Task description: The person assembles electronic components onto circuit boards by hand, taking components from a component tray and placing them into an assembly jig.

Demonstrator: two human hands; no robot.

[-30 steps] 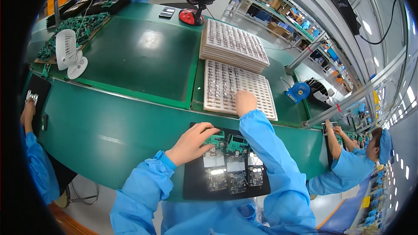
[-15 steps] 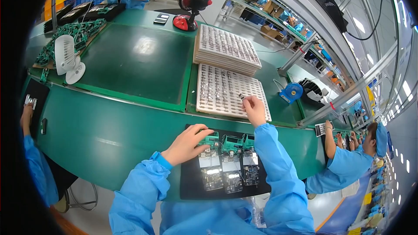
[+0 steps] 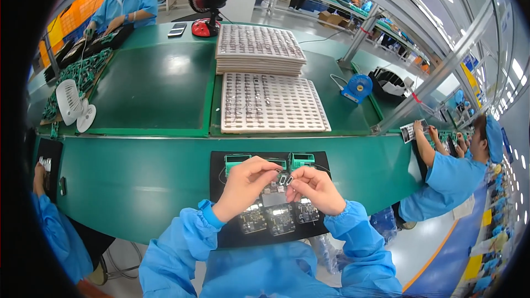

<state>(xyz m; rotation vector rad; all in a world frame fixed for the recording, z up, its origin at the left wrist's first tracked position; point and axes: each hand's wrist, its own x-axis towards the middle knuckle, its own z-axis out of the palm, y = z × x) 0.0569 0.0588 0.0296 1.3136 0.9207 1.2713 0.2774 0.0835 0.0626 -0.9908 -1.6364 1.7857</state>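
Observation:
Both my hands meet over the black mat [image 3: 221, 237] in front of me. My right hand [image 3: 317, 187] pinches a small silver rectangular part [image 3: 290, 180] between thumb and fingertips. My left hand [image 3: 245, 185] is closed at the fingertips beside it, right by a second small rectangular piece [image 3: 283, 179]; what exactly the left fingers grip is too small to make out. Under the hands lie several circuit boards [image 3: 280, 219] with green plastic holders [image 3: 301, 160] at their far ends. My fingers partly cover the middle board and its holder.
Beyond the mat a white tray [image 3: 323, 118] holds rows of small metal parts, with a tray stack [image 3: 259, 69] behind it. Fans stand around: white [image 3: 69, 102], blue [image 3: 358, 87], red and black [image 3: 207, 0]. Co-workers sit at right [image 3: 447, 182] and far left [image 3: 135, 0].
My right hand has come back from the tray to the boards with a small metal part. My left hand has moved right to meet it. The view has shifted.

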